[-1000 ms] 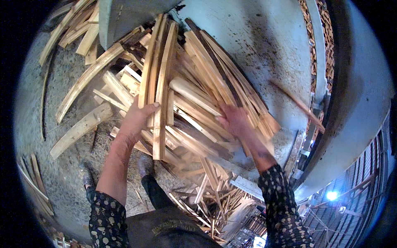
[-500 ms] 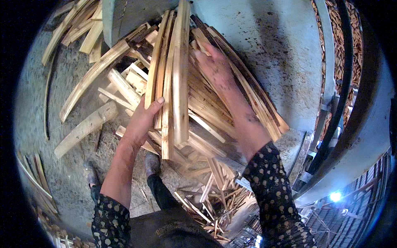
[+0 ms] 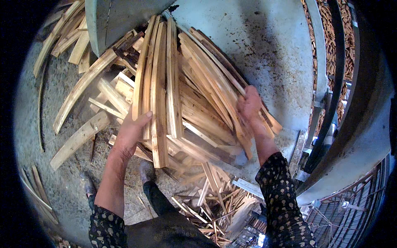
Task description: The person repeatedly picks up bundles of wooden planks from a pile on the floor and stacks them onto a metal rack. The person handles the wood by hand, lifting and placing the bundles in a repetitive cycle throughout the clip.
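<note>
My left hand (image 3: pixel 131 129) is closed round a few long wooden strips (image 3: pixel 159 95), its thumb lying over their near ends. They point away from me, over a heap of loose wood. To the right, my right hand (image 3: pixel 249 106) has its fingers curled on the near part of a thin wooden slat (image 3: pixel 219 68) at the heap's right edge. Beside that hand fans a bundle of longer strips (image 3: pixel 209 76). Another strip (image 3: pixel 174 82) stands between the two bundles, apart from both hands.
A pale blue metal panel (image 3: pixel 277 53) rises behind and right of the heap. Curved offcuts (image 3: pixel 80 130) lie on the concrete floor (image 3: pixel 66 182) to the left. Thin scraps (image 3: pixel 211 206) are piled low, near my legs. A dark curved frame bar (image 3: pixel 337 82) borders the right.
My right hand has come back toward me and to the right, from the far part of the strips to the near end of a slat. My left hand keeps its strips, slightly lower.
</note>
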Demonstrator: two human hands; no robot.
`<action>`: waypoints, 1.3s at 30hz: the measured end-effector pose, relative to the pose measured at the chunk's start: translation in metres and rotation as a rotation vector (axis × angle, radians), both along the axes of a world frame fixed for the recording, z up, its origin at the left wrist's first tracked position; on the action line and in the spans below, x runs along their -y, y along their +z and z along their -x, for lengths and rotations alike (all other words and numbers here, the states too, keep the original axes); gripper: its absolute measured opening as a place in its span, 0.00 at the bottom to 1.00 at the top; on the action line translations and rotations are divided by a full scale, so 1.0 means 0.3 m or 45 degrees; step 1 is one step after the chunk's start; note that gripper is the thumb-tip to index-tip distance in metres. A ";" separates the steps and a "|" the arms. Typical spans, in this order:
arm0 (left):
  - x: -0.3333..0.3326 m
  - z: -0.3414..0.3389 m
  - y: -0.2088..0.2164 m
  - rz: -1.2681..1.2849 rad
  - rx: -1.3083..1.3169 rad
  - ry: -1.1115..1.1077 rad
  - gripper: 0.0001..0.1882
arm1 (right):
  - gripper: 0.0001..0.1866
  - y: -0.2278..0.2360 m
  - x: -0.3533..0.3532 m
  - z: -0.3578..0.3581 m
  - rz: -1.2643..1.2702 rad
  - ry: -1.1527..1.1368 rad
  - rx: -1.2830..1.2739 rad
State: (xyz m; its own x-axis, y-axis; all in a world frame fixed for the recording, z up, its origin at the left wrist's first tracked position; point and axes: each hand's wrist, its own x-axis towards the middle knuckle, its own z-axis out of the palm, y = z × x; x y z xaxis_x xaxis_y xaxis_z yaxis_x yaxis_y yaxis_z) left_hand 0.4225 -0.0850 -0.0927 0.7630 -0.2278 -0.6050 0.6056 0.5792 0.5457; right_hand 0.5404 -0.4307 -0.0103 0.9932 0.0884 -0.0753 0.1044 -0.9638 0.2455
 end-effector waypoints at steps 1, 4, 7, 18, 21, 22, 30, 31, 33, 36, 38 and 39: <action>0.001 -0.002 -0.005 -0.021 0.007 -0.006 0.33 | 0.12 0.024 0.058 -0.021 0.002 0.022 0.041; 0.021 -0.001 -0.002 0.014 0.009 -0.031 0.32 | 0.16 0.007 0.215 -0.023 -0.025 0.083 0.058; 0.010 0.002 -0.006 0.015 -0.054 -0.030 0.32 | 0.19 -0.009 0.171 -0.009 0.080 -0.091 -0.040; 0.004 -0.002 -0.010 0.019 -0.040 -0.037 0.28 | 0.20 0.101 0.018 0.169 0.123 0.017 -0.143; 0.010 0.003 -0.008 0.051 -0.074 0.000 0.27 | 0.21 0.048 0.030 0.475 -0.384 -0.297 -0.196; -0.012 0.009 -0.015 0.033 -0.086 0.019 0.27 | 0.21 0.124 -0.095 0.561 -0.364 -0.438 -0.505; -0.001 0.010 -0.046 -0.054 -0.043 -0.119 0.29 | 0.24 0.386 0.282 1.531 -0.199 -0.634 -0.926; -0.005 0.007 -0.028 0.000 -0.082 -0.072 0.29 | 0.23 0.373 0.090 1.218 -0.404 -0.644 -0.778; 0.007 0.012 -0.040 0.005 -0.031 -0.031 0.30 | 0.25 0.282 0.103 0.905 -0.313 -0.406 -0.464; -0.002 0.004 -0.029 -0.040 -0.102 -0.089 0.30 | 0.23 0.171 0.149 0.434 -0.111 0.058 0.187; -0.009 0.000 -0.025 -0.024 -0.048 -0.084 0.31 | 0.24 0.149 0.219 0.302 0.209 -0.004 0.237; -0.009 0.001 -0.026 -0.017 -0.024 -0.081 0.31 | 0.23 0.144 0.245 0.263 0.135 -0.124 0.081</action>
